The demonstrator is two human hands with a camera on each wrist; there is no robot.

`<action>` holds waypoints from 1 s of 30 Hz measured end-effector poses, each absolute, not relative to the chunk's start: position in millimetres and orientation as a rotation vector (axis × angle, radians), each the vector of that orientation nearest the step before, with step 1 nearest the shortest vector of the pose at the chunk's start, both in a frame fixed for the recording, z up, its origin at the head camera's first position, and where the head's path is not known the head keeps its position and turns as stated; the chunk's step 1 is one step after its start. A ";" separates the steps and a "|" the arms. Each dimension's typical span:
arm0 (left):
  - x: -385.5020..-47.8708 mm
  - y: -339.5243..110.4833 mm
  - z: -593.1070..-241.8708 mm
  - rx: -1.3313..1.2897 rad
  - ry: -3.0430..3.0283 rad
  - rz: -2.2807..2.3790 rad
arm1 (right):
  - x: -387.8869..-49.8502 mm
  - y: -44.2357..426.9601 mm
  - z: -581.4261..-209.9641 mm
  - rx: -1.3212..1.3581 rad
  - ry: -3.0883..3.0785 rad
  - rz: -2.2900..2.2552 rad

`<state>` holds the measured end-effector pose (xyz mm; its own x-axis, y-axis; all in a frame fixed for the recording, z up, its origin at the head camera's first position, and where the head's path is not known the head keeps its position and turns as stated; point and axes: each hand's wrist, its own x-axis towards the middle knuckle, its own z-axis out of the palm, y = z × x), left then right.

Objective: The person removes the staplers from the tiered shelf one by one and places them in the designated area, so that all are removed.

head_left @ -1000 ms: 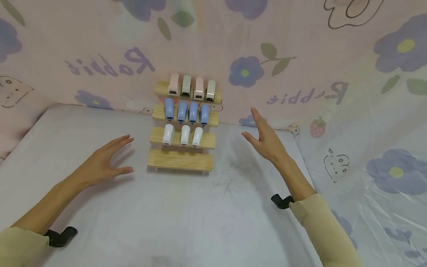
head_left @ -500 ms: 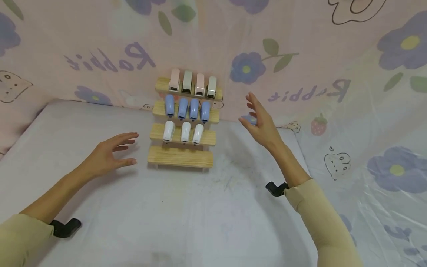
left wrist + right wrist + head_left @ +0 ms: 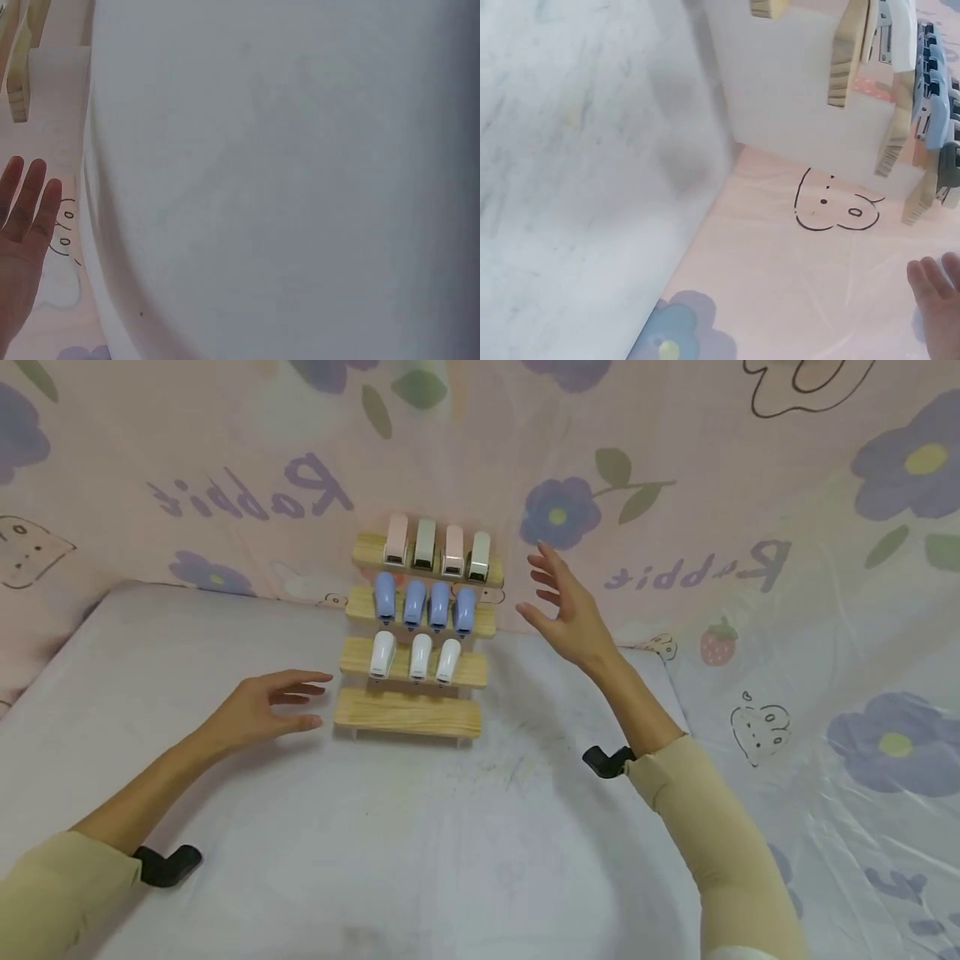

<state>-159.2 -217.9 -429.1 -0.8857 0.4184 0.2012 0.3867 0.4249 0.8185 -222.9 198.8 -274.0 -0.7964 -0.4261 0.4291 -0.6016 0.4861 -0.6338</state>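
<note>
A stepped wooden rack (image 3: 408, 713) stands near the back of the table in the head view. Its top tier carries pink and grey-green staplers (image 3: 424, 543), the one below several blue staplers (image 3: 414, 603), and the third tier three white staplers (image 3: 421, 657); the lowest tier is bare. My left hand (image 3: 258, 710) hovers just left of the lower tiers, fingers extended, holding nothing. To the right of the upper tiers my right hand (image 3: 568, 614) is raised, fingers spread and relaxed, touching nothing. The left wrist view shows the left palm (image 3: 22, 247) near a shelf end (image 3: 19, 97).
A white cover lies over the table (image 3: 420, 843). Behind and to the right hangs a curtain (image 3: 465, 443) printed with flowers and rabbits. A black wrist mount (image 3: 171, 866) sits on the left arm, another (image 3: 606, 762) on the right.
The left hand has moved right, closer to the rack. My right hand has moved up and left, towards the upper tiers. The staplers stay in place on the rack.
</note>
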 end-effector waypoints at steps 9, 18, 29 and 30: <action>-165.0 -206.6 -435.3 0.759 2.467 1.535 | -237.2 191.2 -265.0 0.922 -2.460 1.288; -165.6 -203.0 -437.6 0.631 2.412 1.579 | -255.8 171.0 -259.3 0.954 -2.473 1.366; -167.1 -185.6 -441.3 0.640 2.366 1.708 | -266.5 158.8 -263.1 0.915 -2.542 1.399; -167.5 -184.2 -441.3 0.643 2.355 1.724 | -268.1 158.6 -264.1 0.908 -2.546 1.399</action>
<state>-167.5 -184.2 -441.3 -0.8963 0.4249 0.1269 0.2493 0.2462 0.9366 -268.1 158.6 -264.1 -0.8176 -0.4532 0.3553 -0.5430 0.4011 -0.7378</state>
